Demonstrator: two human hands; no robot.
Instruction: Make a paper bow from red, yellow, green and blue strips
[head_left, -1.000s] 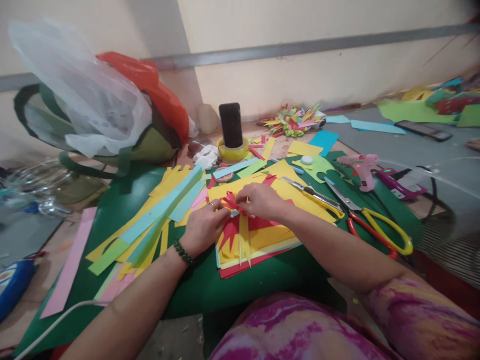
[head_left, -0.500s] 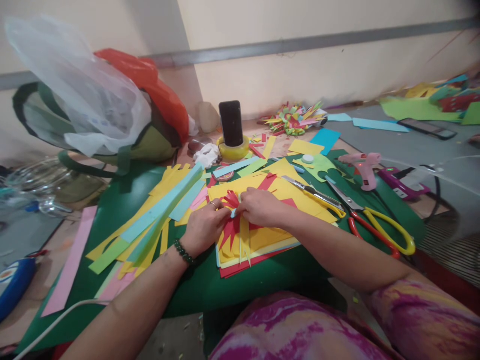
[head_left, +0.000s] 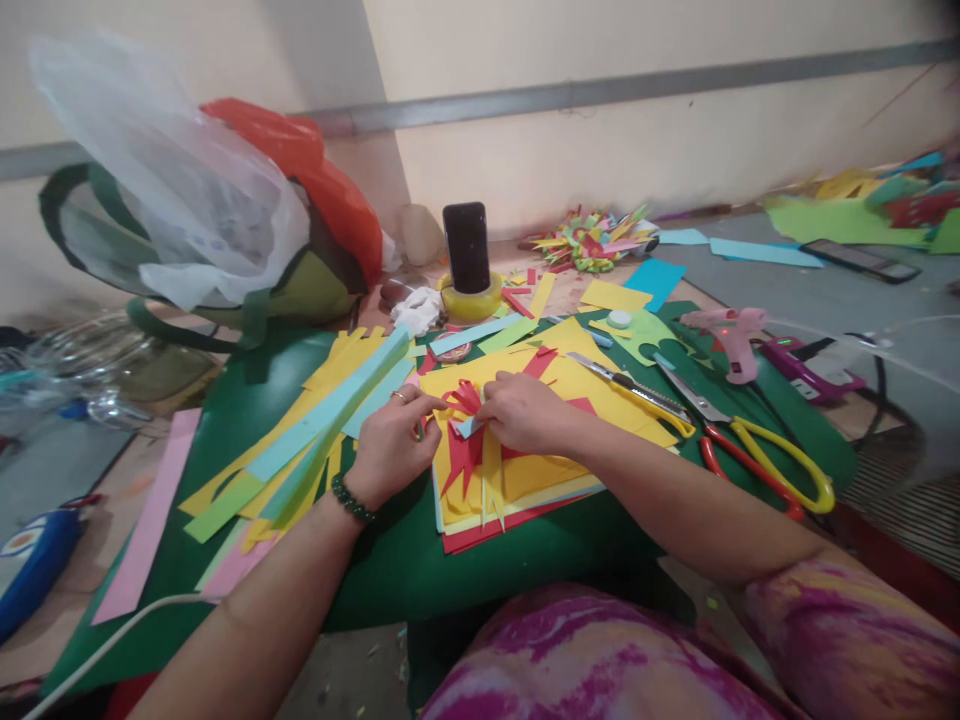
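My right hand (head_left: 525, 412) pinches a small light blue paper piece (head_left: 466, 428) over a paper bundle of red loops (head_left: 465, 398) and red pointed strips (head_left: 461, 465). Left of it, my left hand (head_left: 394, 440) has thumb and index finger apart with nothing visible between them. Its index fingertip lies close to a small yellow paper loop at the bundle. Beneath both is a stack of yellow sheets (head_left: 555, 485), with a red sheet showing at the bottom. Fingers of my right hand hide part of the bundle's centre.
Right of the stack lie a utility knife (head_left: 630, 390), scissors (head_left: 780, 455) and a pink glue gun (head_left: 731, 340). A phone (head_left: 466, 250) stands in a yellow tape roll (head_left: 474, 300). Light blue paper strips (head_left: 330, 410) lie at left, before a bag (head_left: 315, 285). A multicoloured paper cluster (head_left: 589, 240) sits behind.
My left hand has let go of the light blue paper piece and drawn back to the left, its fingers spreading. My right hand stays at the bundle.
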